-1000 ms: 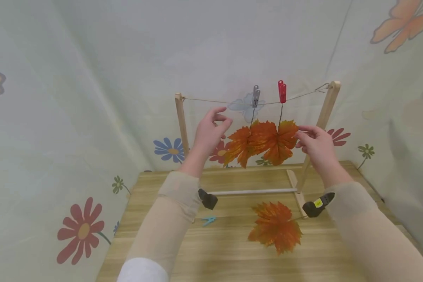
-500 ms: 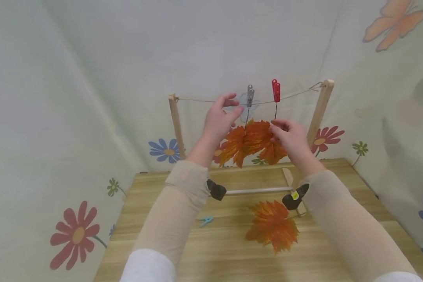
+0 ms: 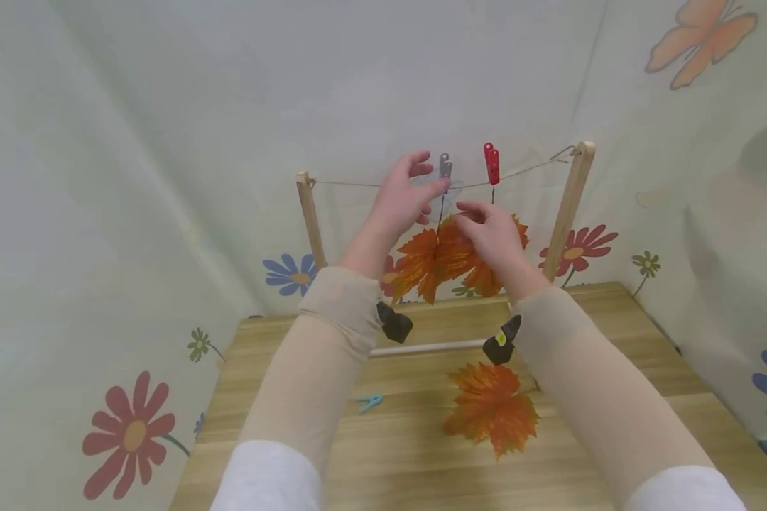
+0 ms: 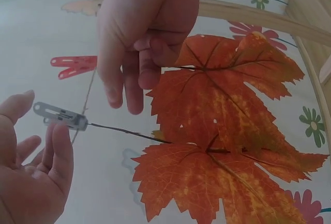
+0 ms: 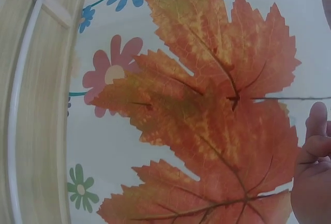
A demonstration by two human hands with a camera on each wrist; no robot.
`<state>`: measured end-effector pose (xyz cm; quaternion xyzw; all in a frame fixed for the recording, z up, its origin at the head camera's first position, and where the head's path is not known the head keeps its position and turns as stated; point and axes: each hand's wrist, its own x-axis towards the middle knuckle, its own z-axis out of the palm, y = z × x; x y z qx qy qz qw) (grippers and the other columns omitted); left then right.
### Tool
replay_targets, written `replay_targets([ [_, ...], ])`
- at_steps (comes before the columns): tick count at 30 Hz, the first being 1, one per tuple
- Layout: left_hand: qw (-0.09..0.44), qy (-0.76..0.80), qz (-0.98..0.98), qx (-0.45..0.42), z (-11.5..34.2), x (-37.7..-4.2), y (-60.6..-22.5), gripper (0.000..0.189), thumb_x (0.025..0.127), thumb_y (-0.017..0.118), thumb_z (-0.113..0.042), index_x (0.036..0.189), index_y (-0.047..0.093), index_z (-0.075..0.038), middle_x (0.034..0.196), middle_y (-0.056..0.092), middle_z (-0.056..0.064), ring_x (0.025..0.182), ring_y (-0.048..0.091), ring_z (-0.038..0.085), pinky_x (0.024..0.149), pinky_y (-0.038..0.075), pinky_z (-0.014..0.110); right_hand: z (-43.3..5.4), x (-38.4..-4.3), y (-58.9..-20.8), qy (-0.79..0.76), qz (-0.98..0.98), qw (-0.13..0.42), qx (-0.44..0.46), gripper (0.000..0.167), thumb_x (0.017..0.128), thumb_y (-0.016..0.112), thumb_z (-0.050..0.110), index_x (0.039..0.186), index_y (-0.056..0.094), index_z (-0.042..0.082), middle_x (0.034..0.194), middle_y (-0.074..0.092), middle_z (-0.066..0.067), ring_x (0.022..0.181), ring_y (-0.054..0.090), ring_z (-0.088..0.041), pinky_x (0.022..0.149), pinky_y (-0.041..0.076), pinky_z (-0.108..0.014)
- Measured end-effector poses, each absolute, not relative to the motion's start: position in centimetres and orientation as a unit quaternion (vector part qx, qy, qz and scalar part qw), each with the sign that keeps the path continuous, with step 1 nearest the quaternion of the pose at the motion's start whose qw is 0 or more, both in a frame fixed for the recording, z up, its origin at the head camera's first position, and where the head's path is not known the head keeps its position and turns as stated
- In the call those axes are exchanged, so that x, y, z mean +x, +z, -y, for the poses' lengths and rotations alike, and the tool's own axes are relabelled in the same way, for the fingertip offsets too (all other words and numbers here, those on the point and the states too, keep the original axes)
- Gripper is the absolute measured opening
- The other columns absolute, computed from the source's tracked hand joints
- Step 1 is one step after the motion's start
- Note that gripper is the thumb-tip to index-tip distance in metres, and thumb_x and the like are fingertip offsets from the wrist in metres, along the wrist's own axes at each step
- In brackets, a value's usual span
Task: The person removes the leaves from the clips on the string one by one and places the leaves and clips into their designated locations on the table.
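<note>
Two orange maple leaves hang by their dark stems from a string [image 3: 345,184]. A grey clothespin [image 4: 61,115] clips the left leaf [image 3: 414,266], and a red clothespin [image 3: 491,165] clips the right leaf [image 3: 483,278]. The two leaves overlap. Beside the grey clothespin is my left hand [image 3: 401,195], fingers spread; one fingertip overlaps the clothespin in the left wrist view, and I cannot tell whether they touch. My right hand [image 3: 493,240] is in front of the right leaf, fingers loosely bent and holding nothing visible. It hides part of that leaf.
Wooden posts, one left [image 3: 310,221] and one right [image 3: 570,209], carry the string. A white rod [image 3: 431,347] runs low between them. On the wooden table [image 3: 415,468] lie another maple leaf [image 3: 493,408] and a light blue clothespin [image 3: 371,403]. A flower-printed cloth surrounds it.
My right hand has moved left from the right leaf's outer edge to in front of the leaves. My left hand has moved up and right to the grey clothespin. The hanging leaves stay clipped.
</note>
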<state>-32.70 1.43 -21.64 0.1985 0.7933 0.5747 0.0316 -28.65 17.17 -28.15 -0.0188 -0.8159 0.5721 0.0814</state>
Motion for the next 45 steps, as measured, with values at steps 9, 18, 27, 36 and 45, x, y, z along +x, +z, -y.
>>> replay_targets([
  [9,0.042,0.589,-0.785,0.188,-2.8,-32.6,-21.4,0.061,0.089,0.065,-0.028,0.142,0.036,-0.021,0.132,0.049,-0.003,0.077,0.056,0.027,0.068,0.054,0.031,-15.9,-29.1,-28.1,0.579,0.811,0.083,-0.023,0.042,0.095,0.056,0.028,0.135,0.049,0.018,0.124,0.057,-0.003,0.103,0.057,-0.019,0.091,0.047,-0.032],
  [18,0.020,0.573,-0.799,0.182,-3.6,-32.3,-21.1,0.050,0.094,0.057,-0.027,0.140,0.040,-0.020,0.126,0.052,0.000,0.097,0.056,0.016,0.074,0.052,0.027,-14.4,-29.7,-27.8,0.587,0.803,0.094,-0.034,0.035,0.092,0.059,0.031,0.123,0.055,0.016,0.114,0.061,-0.003,0.095,0.058,-0.021,0.084,0.051,-0.031],
  [27,0.001,0.561,-0.803,0.200,-3.7,-32.0,-21.0,0.045,0.093,0.058,-0.028,0.137,0.046,-0.024,0.119,0.054,0.001,0.095,0.055,0.017,0.068,0.054,0.027,-14.4,-29.3,-28.0,0.582,0.805,0.107,-0.047,0.034,0.091,0.059,0.037,0.117,0.056,0.017,0.109,0.059,-0.004,0.089,0.055,-0.023,0.081,0.051,-0.032],
  [36,-0.019,0.540,-0.818,0.197,-3.6,-31.6,-20.7,0.035,0.096,0.054,-0.026,0.130,0.049,-0.021,0.117,0.053,-0.002,0.064,0.051,0.021,0.057,0.051,0.025,-14.7,-29.1,-28.2,0.572,0.812,0.109,-0.042,0.028,0.094,0.057,0.030,0.118,0.056,0.014,0.106,0.059,-0.006,0.086,0.054,-0.025,0.079,0.051,-0.035],
  [45,-0.057,0.591,-0.787,0.168,-2.4,-31.8,-20.5,0.032,0.094,0.056,-0.026,0.126,0.053,-0.022,0.113,0.056,-0.006,0.052,0.046,0.019,0.050,0.049,0.027,-14.4,-29.2,-28.4,0.583,0.806,0.098,-0.033,0.026,0.095,0.055,0.022,0.119,0.055,0.010,0.106,0.059,-0.008,0.083,0.056,-0.026,0.078,0.051,-0.035],
])
